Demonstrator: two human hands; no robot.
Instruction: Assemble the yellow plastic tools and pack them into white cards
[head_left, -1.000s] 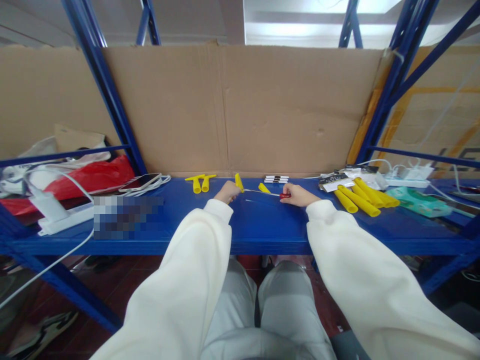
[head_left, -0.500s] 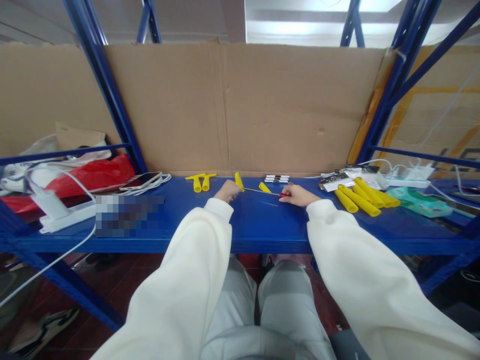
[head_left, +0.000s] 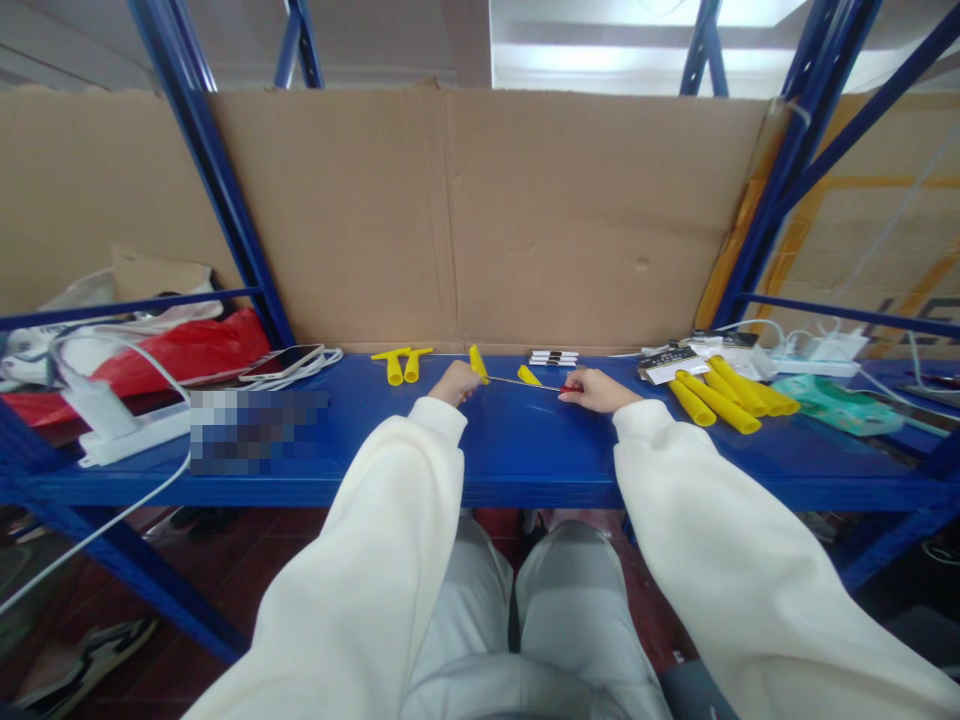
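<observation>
My left hand (head_left: 455, 382) is closed around a yellow T-shaped plastic piece (head_left: 478, 362), its flat head sticking up past the fingers. In my right hand (head_left: 596, 389) is a screwdriver (head_left: 522, 382) with a red handle. Its thin metal shaft points left and reaches the yellow piece; the exact contact of the tip is too small to make out. Behind the shaft lies a small loose yellow piece (head_left: 529, 375). To the left of my left hand, two T-shaped yellow pieces (head_left: 402, 366) rest side by side.
Several yellow tubes (head_left: 727, 402) lie at right beside black-and-white packets (head_left: 671, 365) and a green plastic packet (head_left: 838, 404). Small white packs (head_left: 553, 357) sit near the cardboard wall (head_left: 540, 220). A white power strip (head_left: 139, 432) and cables occupy the blue shelf's (head_left: 540, 450) left.
</observation>
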